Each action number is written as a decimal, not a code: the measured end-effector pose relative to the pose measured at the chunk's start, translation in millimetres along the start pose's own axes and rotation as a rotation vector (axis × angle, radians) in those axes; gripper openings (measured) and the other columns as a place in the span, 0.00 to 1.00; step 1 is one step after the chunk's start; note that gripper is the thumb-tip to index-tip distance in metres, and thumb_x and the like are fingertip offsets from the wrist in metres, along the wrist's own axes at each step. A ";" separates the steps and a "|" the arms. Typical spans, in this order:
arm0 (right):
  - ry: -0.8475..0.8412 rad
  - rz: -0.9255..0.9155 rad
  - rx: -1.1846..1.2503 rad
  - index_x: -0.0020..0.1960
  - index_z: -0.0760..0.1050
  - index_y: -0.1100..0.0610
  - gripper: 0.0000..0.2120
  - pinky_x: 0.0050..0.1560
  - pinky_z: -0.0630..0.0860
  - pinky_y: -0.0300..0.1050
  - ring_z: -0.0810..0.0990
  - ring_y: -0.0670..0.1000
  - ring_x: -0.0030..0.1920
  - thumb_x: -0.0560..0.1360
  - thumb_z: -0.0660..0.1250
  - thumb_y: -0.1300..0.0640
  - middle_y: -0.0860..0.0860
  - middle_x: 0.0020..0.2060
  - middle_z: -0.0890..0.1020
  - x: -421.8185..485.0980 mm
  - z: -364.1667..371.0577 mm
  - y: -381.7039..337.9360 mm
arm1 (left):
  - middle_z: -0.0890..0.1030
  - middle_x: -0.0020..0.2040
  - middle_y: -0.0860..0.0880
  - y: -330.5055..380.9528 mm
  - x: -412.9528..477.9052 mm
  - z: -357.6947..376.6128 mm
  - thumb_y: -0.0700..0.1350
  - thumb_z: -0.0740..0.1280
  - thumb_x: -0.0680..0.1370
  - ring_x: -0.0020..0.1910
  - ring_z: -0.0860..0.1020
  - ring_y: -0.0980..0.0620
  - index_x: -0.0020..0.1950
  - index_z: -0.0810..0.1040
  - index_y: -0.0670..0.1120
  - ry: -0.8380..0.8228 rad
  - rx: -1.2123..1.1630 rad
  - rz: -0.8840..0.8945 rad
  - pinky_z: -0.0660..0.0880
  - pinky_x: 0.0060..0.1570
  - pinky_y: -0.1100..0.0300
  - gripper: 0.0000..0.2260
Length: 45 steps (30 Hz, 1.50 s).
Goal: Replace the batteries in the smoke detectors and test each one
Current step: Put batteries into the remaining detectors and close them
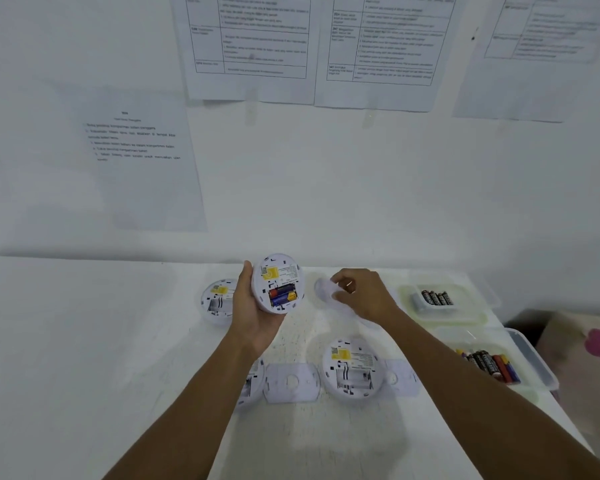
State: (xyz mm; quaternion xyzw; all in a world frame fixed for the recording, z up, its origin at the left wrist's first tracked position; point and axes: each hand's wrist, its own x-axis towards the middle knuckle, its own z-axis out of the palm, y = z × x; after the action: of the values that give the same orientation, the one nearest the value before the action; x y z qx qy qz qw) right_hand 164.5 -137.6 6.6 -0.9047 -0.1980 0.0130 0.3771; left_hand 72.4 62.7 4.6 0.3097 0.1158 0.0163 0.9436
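Head view: smoke detector (pixel 278 284) inside left grip (pixel 257 313)

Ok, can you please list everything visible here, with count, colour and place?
detectors: four, white; one in left hand, three on table.
plates: two, white, table front.
disc: one, white, blurred, in right hand.
tubs: two, clear, table right.
batteries: black in far tub, mixed in near tub, two in held detector.
papers: four, white, wall.
box: one, brown, far right.
table: one, white.
left hand: holds a detector.
right hand: pinches the disc.
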 end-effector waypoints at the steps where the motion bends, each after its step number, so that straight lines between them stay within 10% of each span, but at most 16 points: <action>1: 0.044 0.050 0.108 0.47 0.82 0.55 0.06 0.40 0.74 0.38 0.79 0.46 0.36 0.71 0.74 0.62 0.49 0.39 0.83 -3.7 -6.0 -4.8 | 0.75 0.69 0.39 -1.3 0.8 0.3 0.61 0.56 0.80 0.70 0.71 0.40 0.70 0.74 0.44 0.004 -0.001 0.001 0.64 0.73 0.45 0.27; 6: 0.244 0.085 0.505 0.46 0.81 0.57 0.05 0.34 0.74 0.38 0.79 0.48 0.33 0.71 0.74 0.61 0.53 0.38 0.84 -29.2 -26.2 -34.9 | 0.77 0.66 0.40 -17.2 -1.0 14.5 0.60 0.53 0.82 0.68 0.73 0.41 0.70 0.73 0.44 -0.015 0.033 0.006 0.67 0.70 0.46 0.26; 13: 0.323 -0.174 0.076 0.55 0.80 0.53 0.12 0.48 0.79 0.40 0.80 0.44 0.51 0.73 0.72 0.51 0.46 0.52 0.83 -70.7 8.1 -65.9 | 0.81 0.59 0.41 -40.8 -17.2 41.9 0.63 0.53 0.80 0.57 0.79 0.45 0.65 0.77 0.43 -0.075 0.060 -0.064 0.77 0.57 0.52 0.28; 17: 0.305 -0.174 0.022 0.60 0.80 0.50 0.16 0.63 0.69 0.37 0.71 0.44 0.65 0.74 0.70 0.47 0.45 0.64 0.76 -88.3 17.5 -63.5 | 0.80 0.62 0.41 -45.1 -24.3 44.3 0.65 0.55 0.79 0.61 0.78 0.43 0.68 0.76 0.43 -0.068 0.046 -0.099 0.69 0.68 0.49 0.30; 21: 0.344 -0.138 0.065 0.58 0.80 0.47 0.14 0.59 0.60 0.26 0.72 0.44 0.64 0.73 0.71 0.48 0.45 0.63 0.77 -97.3 15.4 -66.5 | 0.82 0.59 0.42 -46.7 -31.8 44.5 0.64 0.53 0.80 0.57 0.81 0.45 0.66 0.76 0.44 -0.080 0.055 -0.085 0.69 0.68 0.49 0.29; 33: 0.474 0.014 0.108 0.59 0.78 0.47 0.21 0.53 0.80 0.48 0.81 0.45 0.49 0.70 0.69 0.39 0.45 0.53 0.82 -110.0 17.9 -81.5 | 0.81 0.60 0.41 -54.0 -49.2 48.1 0.61 0.53 0.81 0.58 0.80 0.45 0.65 0.78 0.44 -0.089 0.196 0.025 0.76 0.61 0.51 0.27; 39: 0.342 0.091 0.227 0.59 0.78 0.51 0.22 0.51 0.81 0.46 0.82 0.44 0.47 0.71 0.69 0.38 0.46 0.49 0.84 -107.6 8.8 -82.7 | 0.78 0.66 0.40 -46.2 -49.6 44.0 0.64 0.51 0.80 0.63 0.78 0.44 0.70 0.74 0.44 -0.112 0.267 0.069 0.76 0.60 0.51 0.30; 45: 0.015 0.307 0.975 0.66 0.73 0.47 0.20 0.41 0.83 0.55 0.84 0.56 0.50 0.75 0.69 0.46 0.55 0.54 0.82 -100.4 -14.9 -87.7 | 0.80 0.65 0.47 -24.3 -44.5 47.0 0.72 0.44 0.71 0.65 0.77 0.48 0.67 0.76 0.46 -0.182 0.529 0.111 0.71 0.66 0.48 0.41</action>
State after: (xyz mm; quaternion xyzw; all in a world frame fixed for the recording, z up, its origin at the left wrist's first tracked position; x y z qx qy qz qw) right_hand 44.0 -128.8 64.9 -0.6422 -0.0311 0.1524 0.7506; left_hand 38.9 11.2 36.3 0.5511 0.0137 0.0094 0.8343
